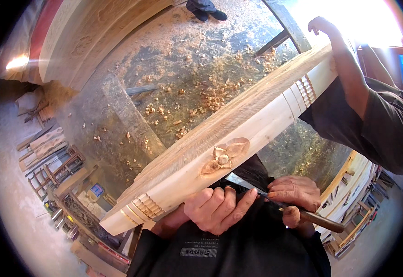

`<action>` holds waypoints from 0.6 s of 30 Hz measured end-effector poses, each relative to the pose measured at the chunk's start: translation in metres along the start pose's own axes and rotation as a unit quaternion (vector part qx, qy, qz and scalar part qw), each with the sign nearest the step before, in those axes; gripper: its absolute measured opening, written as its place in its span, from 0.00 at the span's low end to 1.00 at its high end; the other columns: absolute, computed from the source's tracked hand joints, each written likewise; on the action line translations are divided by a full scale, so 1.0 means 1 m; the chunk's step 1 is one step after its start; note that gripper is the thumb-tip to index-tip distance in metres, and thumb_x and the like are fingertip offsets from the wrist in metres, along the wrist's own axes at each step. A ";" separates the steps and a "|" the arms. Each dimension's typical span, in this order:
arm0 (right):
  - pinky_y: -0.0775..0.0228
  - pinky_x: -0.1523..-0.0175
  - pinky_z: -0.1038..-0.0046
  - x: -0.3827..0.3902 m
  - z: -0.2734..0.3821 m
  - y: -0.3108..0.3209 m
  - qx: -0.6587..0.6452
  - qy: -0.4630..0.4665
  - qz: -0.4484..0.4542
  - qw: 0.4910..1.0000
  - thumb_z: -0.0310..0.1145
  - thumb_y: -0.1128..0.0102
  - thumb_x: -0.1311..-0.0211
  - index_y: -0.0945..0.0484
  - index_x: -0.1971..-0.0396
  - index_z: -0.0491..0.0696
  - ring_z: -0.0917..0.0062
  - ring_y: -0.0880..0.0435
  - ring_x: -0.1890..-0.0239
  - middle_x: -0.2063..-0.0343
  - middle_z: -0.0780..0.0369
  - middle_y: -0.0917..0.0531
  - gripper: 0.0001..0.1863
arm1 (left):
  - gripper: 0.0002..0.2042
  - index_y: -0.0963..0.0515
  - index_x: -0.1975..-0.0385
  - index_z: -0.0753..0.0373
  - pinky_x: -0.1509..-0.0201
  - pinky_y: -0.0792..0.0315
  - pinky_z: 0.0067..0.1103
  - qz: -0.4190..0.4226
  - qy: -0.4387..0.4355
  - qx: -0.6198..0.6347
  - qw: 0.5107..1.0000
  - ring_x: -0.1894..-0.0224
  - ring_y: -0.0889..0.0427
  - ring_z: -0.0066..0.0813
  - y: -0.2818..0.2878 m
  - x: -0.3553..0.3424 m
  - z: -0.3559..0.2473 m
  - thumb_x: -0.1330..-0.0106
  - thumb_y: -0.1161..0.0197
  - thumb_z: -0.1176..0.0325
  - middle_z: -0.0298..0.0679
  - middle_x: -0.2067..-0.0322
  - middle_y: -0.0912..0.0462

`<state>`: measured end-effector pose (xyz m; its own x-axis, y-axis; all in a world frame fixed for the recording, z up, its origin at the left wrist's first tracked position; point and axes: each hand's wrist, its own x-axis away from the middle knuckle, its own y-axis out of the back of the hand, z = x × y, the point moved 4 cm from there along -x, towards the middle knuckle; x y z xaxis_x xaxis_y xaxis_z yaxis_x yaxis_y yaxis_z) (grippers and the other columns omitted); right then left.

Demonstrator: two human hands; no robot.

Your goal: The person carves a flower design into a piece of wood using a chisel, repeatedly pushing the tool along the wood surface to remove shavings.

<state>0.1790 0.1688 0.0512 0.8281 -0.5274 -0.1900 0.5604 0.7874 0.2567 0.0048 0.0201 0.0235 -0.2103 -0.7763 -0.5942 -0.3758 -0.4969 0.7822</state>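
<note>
A long pale wooden board [270, 120] runs diagonally across the head view, carved with a flower relief [223, 159] and ridged bands near both ends. My left hand [217, 207] is below the flower, fingers curled together against the chisel blade [240, 181] at the board's lower edge. My right hand [293, 198] is closed round the chisel's dark wooden handle [326, 220], to the right of my left hand. The blade points up-left beside the flower; whether its tip touches the wood I cannot tell.
Another person's arms [351, 83] are at the board's upper right end; shoes [201, 14] stand at the top. Wood shavings [210, 97] litter the ground. Large carved panels [81, 37] are upper left, stacked wood and tools [49, 152] left, more pale timber [342, 189] right.
</note>
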 end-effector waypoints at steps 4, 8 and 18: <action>0.12 0.57 0.59 0.014 -0.001 -0.003 -0.017 -0.020 -0.063 0.998 0.42 0.41 0.24 0.11 0.61 0.37 0.59 0.07 0.69 0.72 0.52 0.09 0.21 | 0.19 0.09 0.44 0.59 0.73 0.39 0.19 -0.016 -0.006 -0.008 1.000 0.76 0.27 0.21 0.000 0.000 0.001 0.33 0.35 0.69 0.32 0.76 0.23; 0.12 0.59 0.61 0.023 0.001 -0.005 -0.025 -0.017 -0.114 0.993 0.43 0.43 0.23 0.11 0.63 0.37 0.62 0.07 0.72 0.74 0.54 0.09 0.22 | 0.19 0.10 0.44 0.60 0.73 0.40 0.19 -0.041 -0.010 -0.015 0.999 0.76 0.28 0.19 0.000 0.000 0.002 0.34 0.34 0.69 0.30 0.77 0.25; 0.12 0.60 0.62 0.052 0.018 -0.015 0.026 -0.053 -0.210 0.976 0.38 0.44 0.25 0.12 0.71 0.38 0.64 0.07 0.73 0.73 0.52 0.08 0.21 | 0.15 0.11 0.50 0.63 0.75 0.44 0.18 -0.076 -0.006 0.007 0.997 0.79 0.30 0.16 -0.001 -0.001 0.001 0.34 0.33 0.69 0.28 0.78 0.27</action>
<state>0.2139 0.1242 0.0548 0.5201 -0.8328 -0.1899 0.8486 0.4784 0.2260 0.0039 0.0216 0.0230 -0.1601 -0.6874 -0.7084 -0.4170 -0.6034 0.6797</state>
